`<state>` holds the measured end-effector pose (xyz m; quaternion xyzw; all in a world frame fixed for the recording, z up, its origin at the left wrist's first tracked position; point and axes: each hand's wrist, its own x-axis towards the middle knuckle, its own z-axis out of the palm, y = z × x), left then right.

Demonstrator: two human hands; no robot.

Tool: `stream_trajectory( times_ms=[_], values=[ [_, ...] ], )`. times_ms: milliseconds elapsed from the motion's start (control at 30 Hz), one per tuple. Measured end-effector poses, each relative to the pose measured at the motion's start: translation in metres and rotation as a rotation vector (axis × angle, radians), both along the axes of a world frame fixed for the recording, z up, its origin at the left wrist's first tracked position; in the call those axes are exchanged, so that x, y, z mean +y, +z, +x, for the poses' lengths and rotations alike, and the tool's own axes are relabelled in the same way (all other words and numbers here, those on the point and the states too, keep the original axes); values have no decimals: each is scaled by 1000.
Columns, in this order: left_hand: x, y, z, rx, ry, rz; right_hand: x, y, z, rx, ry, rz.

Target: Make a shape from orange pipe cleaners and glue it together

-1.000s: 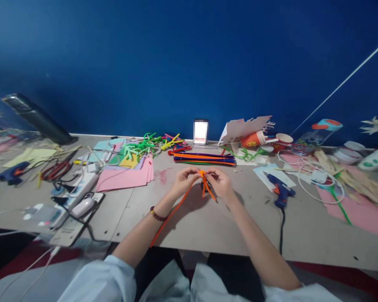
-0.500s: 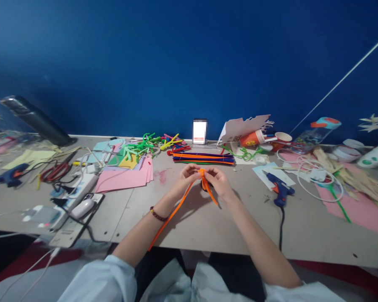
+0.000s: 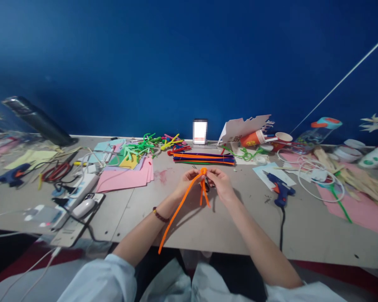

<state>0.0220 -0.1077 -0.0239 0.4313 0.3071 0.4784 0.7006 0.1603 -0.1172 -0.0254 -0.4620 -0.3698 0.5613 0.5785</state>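
Note:
Both my hands meet over the middle of the table, pinching orange pipe cleaners. My left hand is closed near their bunched top, and my right hand grips the same bunch from the other side. One long strand slants down toward my left forearm; shorter ends hang between the hands. A small dark object, partly hidden behind the orange ends, lies under my fingers; I cannot make out what it is. Just beyond the hands lies a bundle of coloured pipe cleaners.
Behind the bundle stands a phone. A blue glue gun lies to the right, its cord running off the front edge. Left are pink paper sheets, green pipe cleaners and a power strip. Paper cups sit back right.
The orange bunch has turned in my fingers. Its long strand has swung slightly right, now passing in front of my left hand, and the short ends hang more steeply. Both hands keep their hold.

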Motion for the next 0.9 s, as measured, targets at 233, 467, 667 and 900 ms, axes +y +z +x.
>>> stream_trajectory(
  times_ms=[233,467,667,900],
  values=[
    [-4,3,-2,57,30,24,-1,-1,-1,-7,105,5],
    [-4,-4,-4,-8,-82,40,-4,0,-3,33,192,54],
    [-2,-12,-2,-91,-103,-102,-6,3,-5,82,222,9],
    [-3,5,-3,17,48,-61,-1,0,-3,9,84,56]
  ],
)
